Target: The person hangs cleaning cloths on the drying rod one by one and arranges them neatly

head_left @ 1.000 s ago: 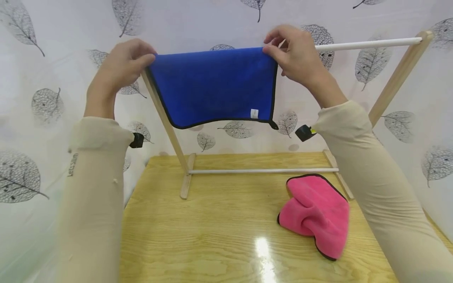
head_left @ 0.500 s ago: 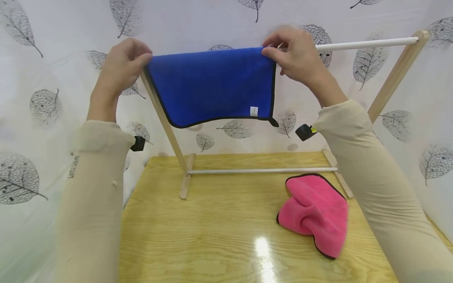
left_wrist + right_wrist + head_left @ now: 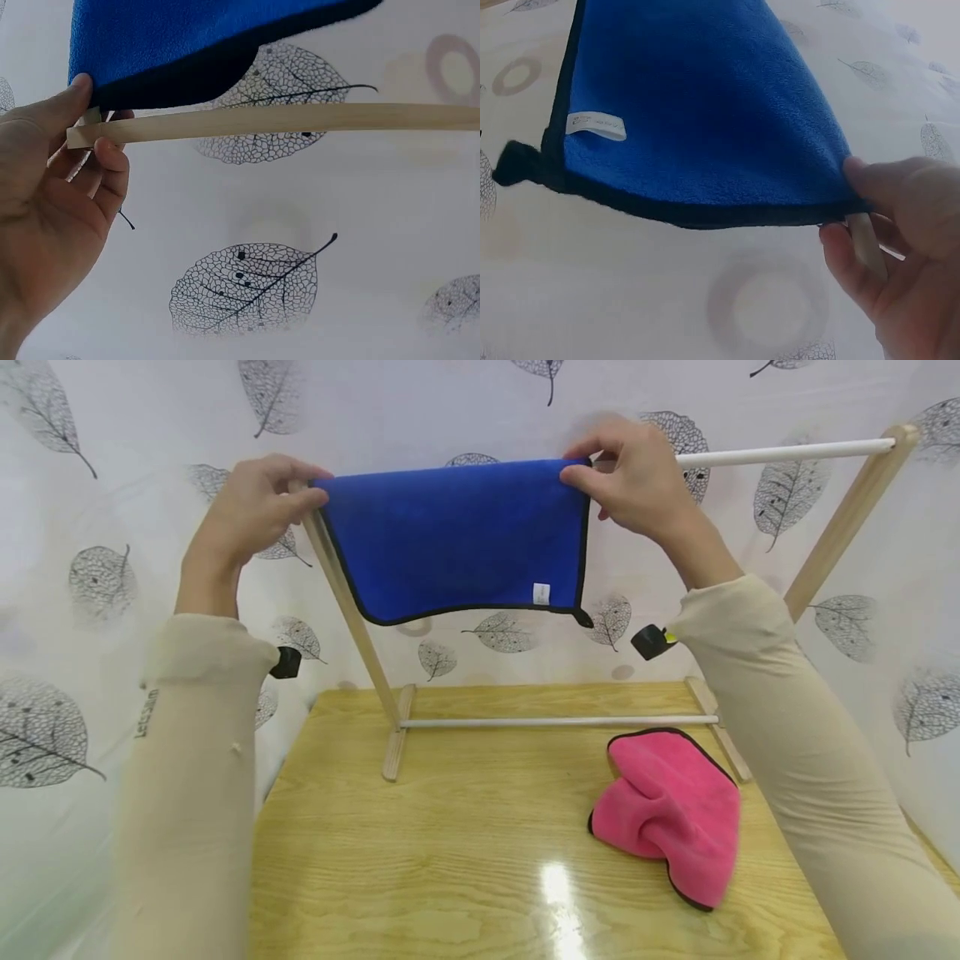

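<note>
A blue towel [image 3: 457, 539] with black edging and a white tag hangs folded over the white upper rod [image 3: 783, 453] of a wooden rack. My left hand [image 3: 251, 506] pinches the towel's upper left corner, beside the top of the left post [image 3: 348, 606]. In the left wrist view, the thumb [image 3: 75, 94] lies on the cloth and the other fingers curl around the post's end. At the upper right corner, my right hand [image 3: 633, 477] pinches the towel against the rod, which passes through that hand in the right wrist view. The towel's back half is mostly hidden.
A crumpled pink towel [image 3: 675, 814] with black edging lies on the wooden table [image 3: 420, 860], near the rack's right foot [image 3: 716, 731]. The lower white rod [image 3: 558, 722] joins the feet. A leaf-patterned wall covering [image 3: 502, 660] stands behind.
The towel's lower edge has risen slightly. My left thumb and forefinger have spread a little at the left corner, while the right hand has shifted slightly to the right. The pink towel stays put.
</note>
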Motion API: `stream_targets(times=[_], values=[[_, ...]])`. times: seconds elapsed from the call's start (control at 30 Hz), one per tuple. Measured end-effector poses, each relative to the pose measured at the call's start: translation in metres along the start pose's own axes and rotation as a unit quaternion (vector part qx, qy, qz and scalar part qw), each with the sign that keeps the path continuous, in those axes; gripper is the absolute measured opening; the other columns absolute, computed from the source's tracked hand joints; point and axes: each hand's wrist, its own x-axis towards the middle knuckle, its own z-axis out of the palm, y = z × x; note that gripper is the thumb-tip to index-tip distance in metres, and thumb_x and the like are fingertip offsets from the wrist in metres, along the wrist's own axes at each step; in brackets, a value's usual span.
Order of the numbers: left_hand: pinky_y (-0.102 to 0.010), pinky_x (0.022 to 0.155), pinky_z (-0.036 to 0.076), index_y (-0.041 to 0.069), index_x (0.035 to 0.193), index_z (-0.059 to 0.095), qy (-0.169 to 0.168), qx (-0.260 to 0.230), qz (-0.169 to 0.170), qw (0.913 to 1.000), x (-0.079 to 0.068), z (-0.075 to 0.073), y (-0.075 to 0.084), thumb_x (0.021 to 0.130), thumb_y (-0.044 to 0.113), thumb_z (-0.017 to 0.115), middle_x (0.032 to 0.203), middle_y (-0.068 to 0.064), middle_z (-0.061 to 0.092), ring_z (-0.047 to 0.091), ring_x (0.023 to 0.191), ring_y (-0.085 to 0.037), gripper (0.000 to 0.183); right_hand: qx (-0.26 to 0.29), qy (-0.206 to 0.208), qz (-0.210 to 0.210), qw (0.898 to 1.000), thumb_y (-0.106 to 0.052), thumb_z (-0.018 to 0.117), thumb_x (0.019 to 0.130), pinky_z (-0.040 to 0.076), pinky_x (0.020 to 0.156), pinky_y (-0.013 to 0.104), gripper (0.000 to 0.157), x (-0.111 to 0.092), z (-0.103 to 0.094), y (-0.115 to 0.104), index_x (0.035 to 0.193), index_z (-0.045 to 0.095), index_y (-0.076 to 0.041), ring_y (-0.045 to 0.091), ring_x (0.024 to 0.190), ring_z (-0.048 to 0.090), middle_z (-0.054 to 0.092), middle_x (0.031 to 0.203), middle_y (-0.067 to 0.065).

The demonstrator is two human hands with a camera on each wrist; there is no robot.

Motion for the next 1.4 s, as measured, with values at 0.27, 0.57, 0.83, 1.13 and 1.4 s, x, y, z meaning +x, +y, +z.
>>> stream_targets(times=[0.27,0.57,0.83,1.13,1.4], values=[[-0.030,0.086,0.043,0.019,0.146,0.054,-0.013,0.001,0.002,0.9999,0.002,-0.001,0.003,0.109,0.036,0.049,0.134,-0.008,0.055,0.054,0.100,-0.017,0.041,0.016,0.006,0.027,1.000,-0.025,0.067,0.102,0.048,0.051,0.014,0.028,0.003,0.000,0.001,0.119,0.071,-0.003,0.006,0.059,0.059,0.070,0.095,0.002],[-0.033,0.082,0.041,0.005,0.147,0.054,-0.017,0.025,-0.001,0.9995,0.006,-0.002,0.008,0.111,0.036,0.042,0.121,-0.006,0.059,0.054,0.087,-0.014,0.049,-0.010,-0.001,0.012,1.000,-0.024,0.070,0.101,0.047,0.062,0.015,0.031,0.002,0.000,-0.001,0.120,0.072,0.000,0.005,0.068,0.060,0.066,0.099,0.001],[-0.029,0.080,0.044,0.014,0.138,0.058,0.043,0.006,0.000,0.9991,0.006,0.009,0.009,0.111,0.035,0.043,0.136,-0.009,0.058,0.054,0.088,-0.012,0.038,-0.009,-0.001,0.019,1.000,-0.021,0.071,0.100,0.045,0.070,0.017,0.031,0.000,0.002,0.002,0.125,0.070,-0.003,0.014,0.087,0.058,0.064,0.110,0.005],[-0.032,0.090,0.042,0.012,0.136,0.063,0.023,-0.027,-0.007,0.9993,0.000,0.004,0.003,0.105,0.041,0.058,0.128,-0.001,0.062,0.059,0.100,-0.014,0.043,-0.041,0.029,-0.001,0.999,-0.027,0.063,0.105,0.035,0.066,0.023,0.032,0.002,0.005,0.000,0.113,0.077,0.001,0.010,0.075,0.049,0.065,0.093,0.006],[-0.027,0.084,0.044,0.010,0.149,0.055,0.003,-0.008,0.011,0.9999,-0.001,0.003,0.002,0.109,0.029,0.051,0.142,-0.008,0.053,0.056,0.090,-0.011,0.045,-0.031,0.042,-0.014,0.999,-0.025,0.056,0.109,0.039,0.070,0.022,0.033,0.001,0.009,-0.003,0.118,0.074,0.001,0.012,0.080,0.050,0.067,0.101,0.011]])
